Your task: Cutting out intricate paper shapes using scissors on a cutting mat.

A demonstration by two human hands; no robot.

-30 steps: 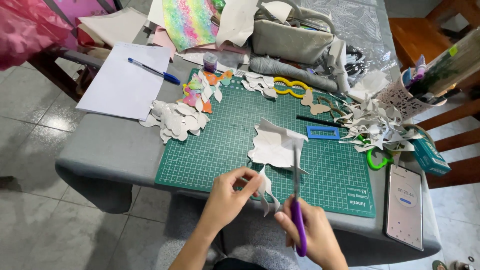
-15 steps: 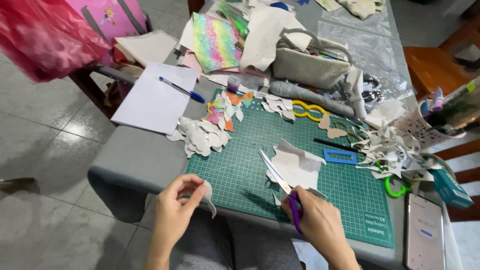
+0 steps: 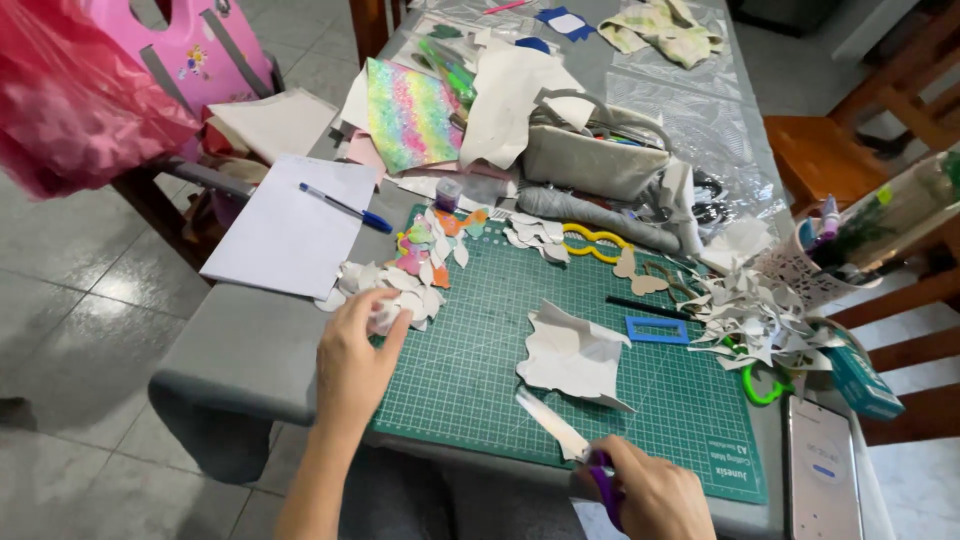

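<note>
Pinching a white paper cutout (image 3: 385, 316) in left hand (image 3: 352, 365) over the pile (image 3: 385, 290) at the green mat's (image 3: 480, 380) left edge, right hand (image 3: 650, 495) gripping purple-handled scissors (image 3: 570, 445), blades pointing leftward, risking snagging paper.

Left hand (image 3: 358, 362) on white cutouts (image 3: 385, 290), right hand (image 3: 655, 495) gripping scissors (image 3: 560, 432).

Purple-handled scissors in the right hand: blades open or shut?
Shut: the purple-handled scissors in the right hand show one closed silvery blade pointing up-left over the green cutting mat.
</note>
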